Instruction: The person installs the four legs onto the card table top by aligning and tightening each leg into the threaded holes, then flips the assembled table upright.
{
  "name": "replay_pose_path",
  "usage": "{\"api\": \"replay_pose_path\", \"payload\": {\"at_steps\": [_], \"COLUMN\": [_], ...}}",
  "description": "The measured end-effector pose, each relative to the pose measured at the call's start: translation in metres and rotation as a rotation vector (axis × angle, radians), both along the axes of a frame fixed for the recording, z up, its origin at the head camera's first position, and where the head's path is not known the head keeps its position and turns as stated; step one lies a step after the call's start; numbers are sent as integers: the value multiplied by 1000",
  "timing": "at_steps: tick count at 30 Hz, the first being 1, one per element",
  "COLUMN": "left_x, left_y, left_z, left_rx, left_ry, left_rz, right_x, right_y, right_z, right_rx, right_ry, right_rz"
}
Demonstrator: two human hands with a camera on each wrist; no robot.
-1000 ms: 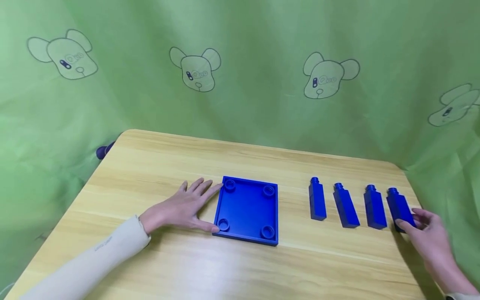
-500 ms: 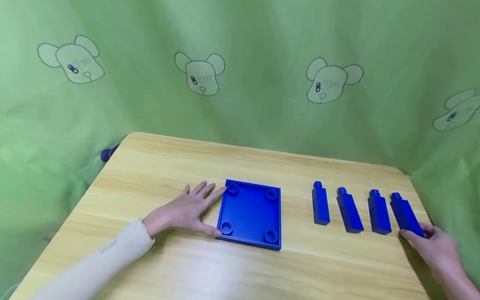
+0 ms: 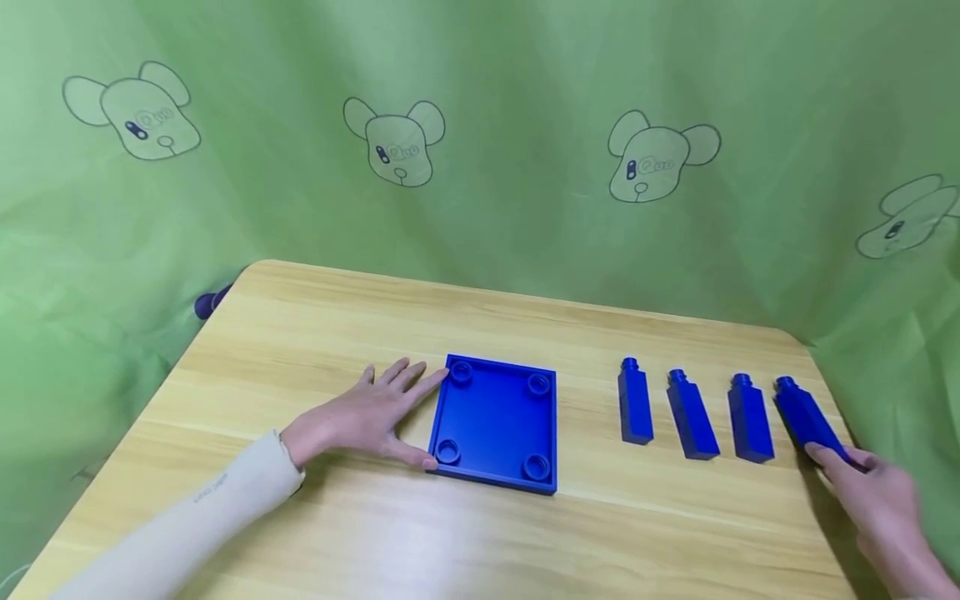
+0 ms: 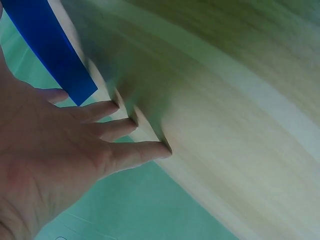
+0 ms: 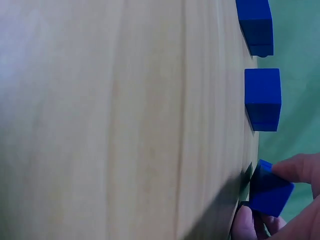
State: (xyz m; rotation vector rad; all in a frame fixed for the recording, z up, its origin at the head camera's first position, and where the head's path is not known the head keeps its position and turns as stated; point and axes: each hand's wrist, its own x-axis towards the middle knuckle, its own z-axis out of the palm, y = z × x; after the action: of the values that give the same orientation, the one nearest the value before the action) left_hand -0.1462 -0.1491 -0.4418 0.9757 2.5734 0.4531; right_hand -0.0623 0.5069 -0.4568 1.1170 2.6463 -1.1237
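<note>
A blue square tray-like panel (image 3: 495,425) with a raised rim and round sockets at its corners lies on the table. My left hand (image 3: 360,423) has its fingers spread and straight, the thumb and index finger touching the panel's left edge; in the left wrist view a piece of the blue panel (image 4: 50,47) shows beyond the hand (image 4: 55,145). At the far right my right hand (image 3: 877,496) pinches the near end of a blue square leg with a narrow ribbed tip (image 3: 806,417). The right wrist view shows this leg (image 5: 272,192) turned onto an edge between thumb and fingers.
Left of the held leg lie similar blue legs: one close by (image 3: 750,421), one in the middle (image 3: 692,417) and one nearest the panel (image 3: 635,404). The wooden table (image 3: 337,533) ends just right of the held leg. A green curtain (image 3: 510,233) hangs behind.
The right hand has shifted a little right and toward me, drawing the leg's near end the same way and rolling the leg. The left hand stays at the panel.
</note>
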Motion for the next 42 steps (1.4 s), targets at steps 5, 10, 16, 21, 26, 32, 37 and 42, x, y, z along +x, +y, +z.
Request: {"api": "replay_pose_path", "payload": {"at_steps": [5, 10, 16, 21, 26, 32, 37, 42], "left_x": [0, 3, 8, 8, 2, 4, 7, 2], "left_y": [2, 0, -4, -6, -3, -3, -3, 0], "left_z": [0, -3, -6, -4, -3, -4, -6, -4], "left_rx": [7, 20, 35, 54, 49, 59, 53, 45], "left_ry": [14, 29, 24, 12, 15, 21, 38, 54], "left_rz": [3, 2, 8, 12, 2, 10, 14, -5], "right_x": [-1, 1, 1, -3, -6, -6, -9, -13], "right_y": [1, -5, -12, -21, -25, -35, -46, -60], "right_z": [5, 3, 0, 3, 12, 18, 20, 27], "right_rx": [-54, -209, -491, -653, -690, -740, -707, -706], "right_ry": [152, 279, 488, 654, 771, 974, 1126, 1243], "right_rz": [-41, -157, -240, -274, -383, -433, -425, -426]}}
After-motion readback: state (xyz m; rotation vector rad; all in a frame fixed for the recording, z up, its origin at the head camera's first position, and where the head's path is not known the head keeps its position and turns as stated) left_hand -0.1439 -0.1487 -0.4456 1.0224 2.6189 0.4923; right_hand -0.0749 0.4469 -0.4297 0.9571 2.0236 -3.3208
